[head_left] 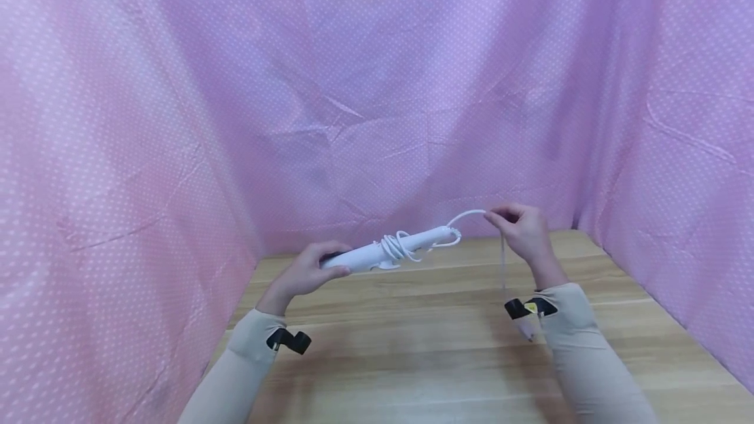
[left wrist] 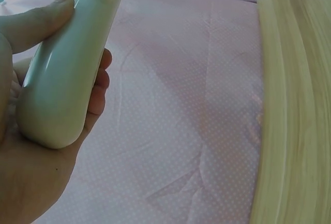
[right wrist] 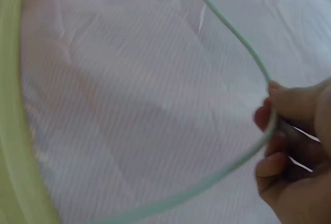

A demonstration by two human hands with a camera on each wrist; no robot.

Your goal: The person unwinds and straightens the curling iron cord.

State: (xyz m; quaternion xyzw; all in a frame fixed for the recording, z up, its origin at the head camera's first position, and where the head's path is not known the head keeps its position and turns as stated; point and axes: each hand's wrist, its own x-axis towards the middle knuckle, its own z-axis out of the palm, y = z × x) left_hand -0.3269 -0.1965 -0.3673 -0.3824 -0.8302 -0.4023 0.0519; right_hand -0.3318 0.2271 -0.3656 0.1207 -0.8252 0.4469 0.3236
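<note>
My left hand (head_left: 303, 271) grips one end of a long white wand-shaped electric appliance (head_left: 362, 257), thumb on top and fingers underneath. Its smooth, rounded end rests against the palm in the left wrist view. Several turns of white cord (head_left: 393, 247) are wound around the middle of the body. From the appliance's far end the cord arcs over to my right hand (head_left: 527, 234), which pinches it between thumb and fingertips. Beyond that pinch the cord drops straight down, with a pale plug (head_left: 524, 329) hanging near the right wrist. The appliance is held up, tilted higher on its right.
A wooden table (head_left: 400, 345) lies below both hands. Pink dotted cloth (head_left: 377, 116) hangs behind it and along both sides. A small black wrist camera (head_left: 288, 340) is strapped on the left sleeve, another (head_left: 518, 308) on the right.
</note>
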